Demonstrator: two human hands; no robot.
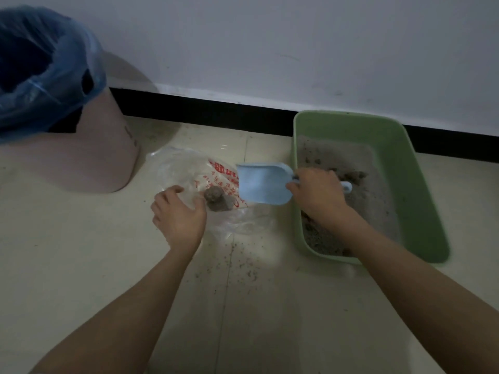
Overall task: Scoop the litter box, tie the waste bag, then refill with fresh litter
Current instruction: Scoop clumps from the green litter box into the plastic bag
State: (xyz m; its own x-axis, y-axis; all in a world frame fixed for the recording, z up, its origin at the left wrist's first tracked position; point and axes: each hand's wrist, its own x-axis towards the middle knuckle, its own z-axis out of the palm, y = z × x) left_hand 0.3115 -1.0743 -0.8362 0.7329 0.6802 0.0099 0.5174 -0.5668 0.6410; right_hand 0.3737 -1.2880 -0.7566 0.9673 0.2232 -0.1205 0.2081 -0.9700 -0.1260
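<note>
Pale bin (108, 147) lined with blue bag (54, 76), black baseboard (205, 110), white wall (297, 44), tiled floor (67, 252)

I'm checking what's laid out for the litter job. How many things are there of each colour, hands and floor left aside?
Blue: 2, the scoop and the bin liner
Green: 1, the litter box
Clear with red print: 1, the waste bag
Pale pink: 1, the bin
Total: 5

The right hand (316, 195) holds a blue scoop (263, 183) over a clear bag (186, 168) with a gray clump (217, 199) in it, the left hand (178, 211) holds the bag's edge, and the green litter box (413, 184) sits beside it.
</note>
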